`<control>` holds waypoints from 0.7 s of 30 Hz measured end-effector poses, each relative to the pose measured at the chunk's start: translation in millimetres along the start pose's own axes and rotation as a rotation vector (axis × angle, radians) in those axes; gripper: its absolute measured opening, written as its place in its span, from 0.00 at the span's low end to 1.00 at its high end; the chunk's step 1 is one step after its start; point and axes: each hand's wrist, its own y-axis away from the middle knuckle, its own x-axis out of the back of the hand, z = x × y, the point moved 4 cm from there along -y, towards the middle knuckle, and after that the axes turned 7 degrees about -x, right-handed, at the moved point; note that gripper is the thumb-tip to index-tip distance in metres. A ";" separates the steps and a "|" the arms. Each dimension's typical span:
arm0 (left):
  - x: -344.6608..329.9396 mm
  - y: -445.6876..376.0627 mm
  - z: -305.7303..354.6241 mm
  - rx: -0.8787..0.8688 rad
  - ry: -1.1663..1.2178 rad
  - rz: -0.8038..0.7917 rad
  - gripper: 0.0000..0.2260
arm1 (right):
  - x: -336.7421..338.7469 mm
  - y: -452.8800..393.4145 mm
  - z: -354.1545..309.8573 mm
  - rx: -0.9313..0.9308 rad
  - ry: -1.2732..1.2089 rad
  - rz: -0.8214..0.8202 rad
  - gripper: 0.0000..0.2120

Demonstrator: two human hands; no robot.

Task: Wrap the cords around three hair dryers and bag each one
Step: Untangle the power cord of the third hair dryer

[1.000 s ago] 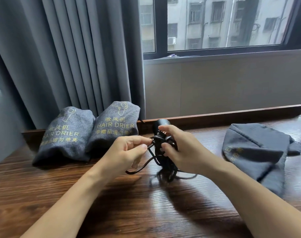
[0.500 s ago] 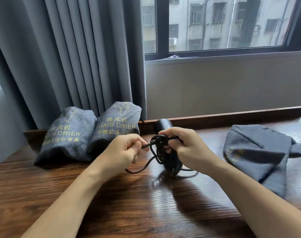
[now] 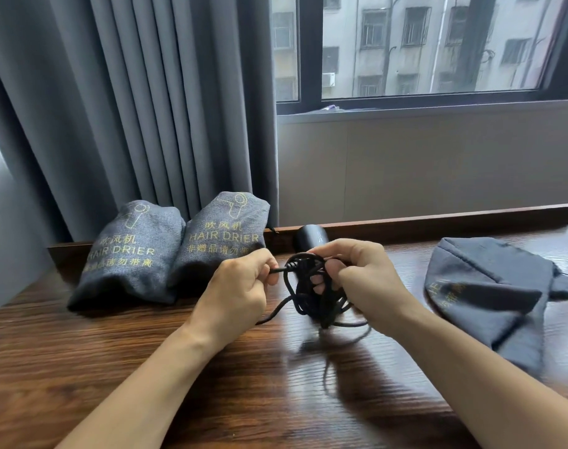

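Observation:
A black hair dryer (image 3: 310, 236) is held just above the wooden table (image 3: 82, 358), its body mostly hidden by my right hand (image 3: 360, 280), which grips it and the coiled black cord (image 3: 303, 296). My left hand (image 3: 240, 286) pinches the cord's loose end, pulled taut to the left of the coil. A loop of cord hangs down to the table. Two filled grey bags marked HAIR DRIER lie at the back left: one (image 3: 130, 254) and another (image 3: 226, 234). An empty grey bag (image 3: 483, 286) lies flat at the right.
A raised wooden ledge (image 3: 438, 218) runs along the table's back edge. Grey curtains (image 3: 130, 108) hang behind the filled bags, and a window (image 3: 421, 47) is above the wall beyond.
My left hand has drawn the cord end leftward and closed into a fist on it. The coil around the dryer looks tighter; the right hand shifted slightly on it.

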 end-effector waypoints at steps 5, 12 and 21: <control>6.1 -1.3 -6.0 0.075 0.010 0.023 0.09 | 1.1 1.0 2.2 -0.174 -0.303 -0.062 0.14; 15.3 -5.6 -11.6 0.272 0.383 0.195 0.15 | 9.6 -5.8 -6.7 -0.171 -0.580 -0.170 0.15; 6.6 -2.5 -9.7 0.444 0.524 0.183 0.12 | 9.5 -0.3 -14.4 -0.095 -0.520 -0.212 0.15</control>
